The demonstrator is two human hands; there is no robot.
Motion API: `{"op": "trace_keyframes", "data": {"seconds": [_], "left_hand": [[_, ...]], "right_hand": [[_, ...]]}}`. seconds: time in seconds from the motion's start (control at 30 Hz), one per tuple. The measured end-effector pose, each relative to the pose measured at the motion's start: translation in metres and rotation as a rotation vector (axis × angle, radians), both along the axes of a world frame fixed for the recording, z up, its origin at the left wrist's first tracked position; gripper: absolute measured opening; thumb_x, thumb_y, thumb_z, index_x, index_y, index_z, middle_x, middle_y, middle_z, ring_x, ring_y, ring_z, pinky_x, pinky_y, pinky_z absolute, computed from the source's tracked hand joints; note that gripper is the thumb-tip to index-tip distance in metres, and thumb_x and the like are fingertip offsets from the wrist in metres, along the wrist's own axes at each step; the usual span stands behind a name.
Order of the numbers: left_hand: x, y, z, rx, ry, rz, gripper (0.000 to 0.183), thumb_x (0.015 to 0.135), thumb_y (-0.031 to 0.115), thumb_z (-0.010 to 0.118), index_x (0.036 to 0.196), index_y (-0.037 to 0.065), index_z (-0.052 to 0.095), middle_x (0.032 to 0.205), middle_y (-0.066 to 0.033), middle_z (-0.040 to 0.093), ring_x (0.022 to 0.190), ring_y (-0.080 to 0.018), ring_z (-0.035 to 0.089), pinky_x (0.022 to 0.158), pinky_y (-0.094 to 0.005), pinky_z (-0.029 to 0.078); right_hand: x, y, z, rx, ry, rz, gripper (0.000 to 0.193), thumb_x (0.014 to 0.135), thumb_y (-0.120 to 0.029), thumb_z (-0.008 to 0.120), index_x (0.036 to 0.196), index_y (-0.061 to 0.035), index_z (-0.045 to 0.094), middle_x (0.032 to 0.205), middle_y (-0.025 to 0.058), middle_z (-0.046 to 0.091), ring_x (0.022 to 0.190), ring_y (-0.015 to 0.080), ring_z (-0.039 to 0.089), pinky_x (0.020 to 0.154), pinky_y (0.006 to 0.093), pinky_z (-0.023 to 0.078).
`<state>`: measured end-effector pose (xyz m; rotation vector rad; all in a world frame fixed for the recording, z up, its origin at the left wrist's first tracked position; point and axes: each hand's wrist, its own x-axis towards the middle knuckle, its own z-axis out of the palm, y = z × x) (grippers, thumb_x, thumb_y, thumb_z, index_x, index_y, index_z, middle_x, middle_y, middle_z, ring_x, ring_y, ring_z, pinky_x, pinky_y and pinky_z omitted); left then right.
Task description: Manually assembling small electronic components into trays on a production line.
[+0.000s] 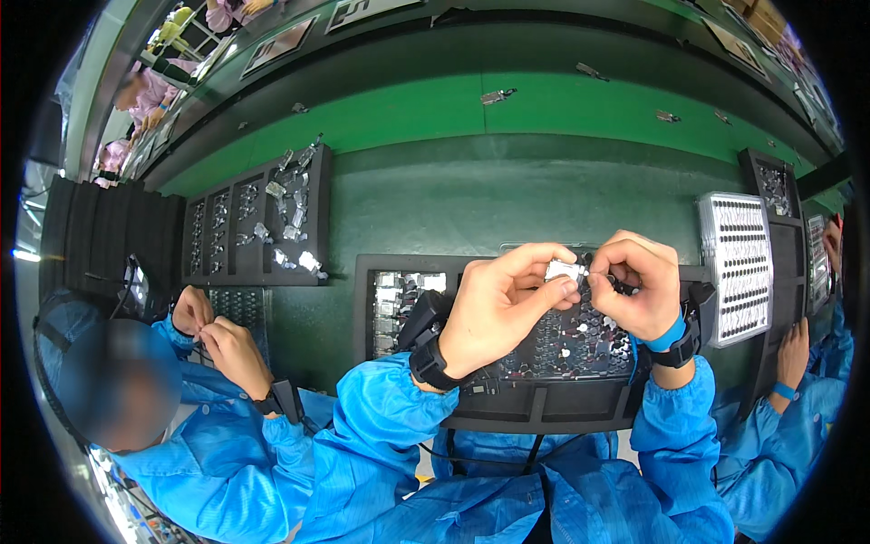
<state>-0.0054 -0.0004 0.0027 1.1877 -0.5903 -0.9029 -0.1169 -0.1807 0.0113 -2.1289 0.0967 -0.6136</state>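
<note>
My left hand [503, 304] pinches a small white and silver part [564, 270] between thumb and fingers. From the other side my right hand [639, 283] closes thumb and forefinger at the part's right end. Whether it grips that end or a separate tiny piece is too small to tell. Both hands are raised over a black foam tray [544, 417]. Under them in the tray lies a clear blister sheet [580, 358] filled with many tiny parts, partly hidden by my hands. Silver parts [388, 313] stand in the tray's left compartment.
Left stands another black tray [237, 263] with rows of metal parts. A white tray with black dots [736, 267] lies right. Beyond the bench, a green belt [399, 107] carries loose parts [498, 96]. Co-workers in blue sit close on both sides, their hands [237, 352] at the bench.
</note>
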Motion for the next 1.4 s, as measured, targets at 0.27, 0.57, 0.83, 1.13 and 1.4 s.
{"op": "trace_keyframes", "data": {"seconds": [0.27,0.57,0.83,1.13,1.4], "left_hand": [[0.003,0.001,-0.003,0.082,-0.106,0.003,0.026,0.096,-0.002,0.068,0.122,-0.005,0.064,0.102,-0.0128,0.074,0.096,-0.0186,0.074,0.086,-0.0295,0.062],[0.006,-0.001,-0.005,0.064,-0.104,0.029,0.025,0.097,-0.003,0.068,0.121,-0.005,0.066,0.102,-0.0124,0.074,0.093,-0.0173,0.073,0.084,-0.0296,0.063],[0.006,-0.002,-0.010,0.010,-0.197,0.039,0.027,0.096,-0.003,0.068,0.123,-0.007,0.066,0.104,-0.0139,0.074,0.093,-0.0184,0.073,0.083,-0.0308,0.064],[0.005,-0.005,-0.009,-0.019,-0.135,0.039,0.027,0.098,-0.002,0.066,0.125,-0.005,0.064,0.108,-0.0151,0.072,0.095,-0.0213,0.074,0.086,-0.0322,0.064],[0.007,-0.004,-0.012,-0.071,-0.068,0.031,0.027,0.099,-0.001,0.066,0.126,-0.004,0.063,0.109,-0.0158,0.072,0.097,-0.0227,0.074,0.086,-0.0332,0.064]], "right_hand": [[0.002,0.001,-0.001,0.012,0.012,0.023,0.012,0.073,0.002,0.075,0.080,-0.0020,0.068,0.070,0.0024,0.062,0.054,0.0098,0.046,0.049,0.0262,0.036],[0.005,0.007,-0.005,0.082,0.027,-0.033,0.010,0.074,0.003,0.076,0.080,-0.0006,0.069,0.067,0.0020,0.060,0.055,0.0087,0.045,0.050,0.0258,0.036],[0.005,0.006,-0.006,0.043,-0.048,-0.023,0.009,0.074,0.002,0.076,0.080,-0.0008,0.070,0.070,0.0021,0.063,0.056,0.0090,0.048,0.051,0.0259,0.038],[0.003,0.005,-0.006,0.007,-0.073,-0.039,0.006,0.078,-0.001,0.075,0.083,-0.0012,0.071,0.073,0.0028,0.065,0.058,0.0085,0.052,0.051,0.0253,0.041],[0.001,0.000,-0.016,0.303,0.006,0.006,0.008,0.086,-0.005,0.073,0.090,0.0022,0.071,0.077,0.0013,0.066,0.067,0.0044,0.054,0.050,0.0202,0.041]]}}
